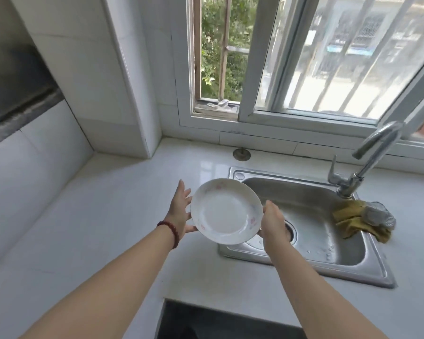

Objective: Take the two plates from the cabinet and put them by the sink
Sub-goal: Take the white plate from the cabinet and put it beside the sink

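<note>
Holding pink-flowered plate [227,211] above sink [311,206]

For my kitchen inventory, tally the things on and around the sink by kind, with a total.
plate: 1
sink: 1
tap: 1
yellow cloth: 1
grey scourer: 1
round metal disc: 1
Total: 6
</note>
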A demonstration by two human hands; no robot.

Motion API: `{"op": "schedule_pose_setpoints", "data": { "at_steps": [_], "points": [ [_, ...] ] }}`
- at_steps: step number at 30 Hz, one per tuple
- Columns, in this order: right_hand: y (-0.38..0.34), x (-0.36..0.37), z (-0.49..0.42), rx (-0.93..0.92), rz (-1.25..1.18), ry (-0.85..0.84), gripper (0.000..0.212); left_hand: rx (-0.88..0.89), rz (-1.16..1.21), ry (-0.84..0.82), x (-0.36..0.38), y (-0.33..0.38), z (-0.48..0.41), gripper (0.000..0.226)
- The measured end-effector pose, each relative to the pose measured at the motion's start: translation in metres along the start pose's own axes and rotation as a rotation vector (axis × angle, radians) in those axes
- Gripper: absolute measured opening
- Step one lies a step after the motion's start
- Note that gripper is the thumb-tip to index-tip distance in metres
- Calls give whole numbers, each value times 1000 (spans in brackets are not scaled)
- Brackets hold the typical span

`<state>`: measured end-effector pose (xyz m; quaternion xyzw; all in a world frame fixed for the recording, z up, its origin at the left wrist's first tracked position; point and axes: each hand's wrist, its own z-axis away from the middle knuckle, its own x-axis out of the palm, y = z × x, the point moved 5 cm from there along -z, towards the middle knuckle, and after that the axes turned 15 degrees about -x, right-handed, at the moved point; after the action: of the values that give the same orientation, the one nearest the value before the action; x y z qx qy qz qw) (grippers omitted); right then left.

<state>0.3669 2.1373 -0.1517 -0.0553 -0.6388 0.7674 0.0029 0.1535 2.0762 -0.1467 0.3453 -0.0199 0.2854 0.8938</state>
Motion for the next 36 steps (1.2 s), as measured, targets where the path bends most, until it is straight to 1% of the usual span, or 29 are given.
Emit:
{"op": "schedule_pose_setpoints", "data": {
  "at_steps": [7, 12, 15, 18, 20, 23, 25, 26, 29, 33, 36],
  "points": [
    [-10, 54, -56, -3, 38, -88, 28, -22, -5, 11, -13, 54, -43, 74],
    [-11, 87, -97, 18, 94, -194, 25, -26, 49, 74, -22, 81, -64, 73],
    [-16, 110, -124, 25, 110, -221, 21, -31, 82, 105, -25, 100, -84, 71],
    [-7, 129, -153, 58, 115, -234, 19, -46, 120, 142, -26, 115, -109, 69],
    [2, 140, -173, 65, 116, -243, 13, -56, 166, 156, -27, 123, -126, 67],
    [11, 157, -199, 87, 137, -262, 19, -75, 199, 180, -30, 134, -153, 64],
    [11, 169, -213, 79, 152, -275, 15, -76, 209, 196, -32, 141, -170, 63],
    [11, 175, -220, 85, 148, -276, 15, -71, 204, 205, -33, 144, -178, 62],
    [13, 187, -238, 81, 118, -275, 24, -60, 170, 226, -36, 153, -198, 60],
    [22, 198, -255, 91, 55, -267, 20, -59, 138, 246, -42, 162, -216, 57],
    [30, 207, -262, 130, 31, -255, 22, -66, 125, 263, -46, 167, -226, 58]
  ]
}}
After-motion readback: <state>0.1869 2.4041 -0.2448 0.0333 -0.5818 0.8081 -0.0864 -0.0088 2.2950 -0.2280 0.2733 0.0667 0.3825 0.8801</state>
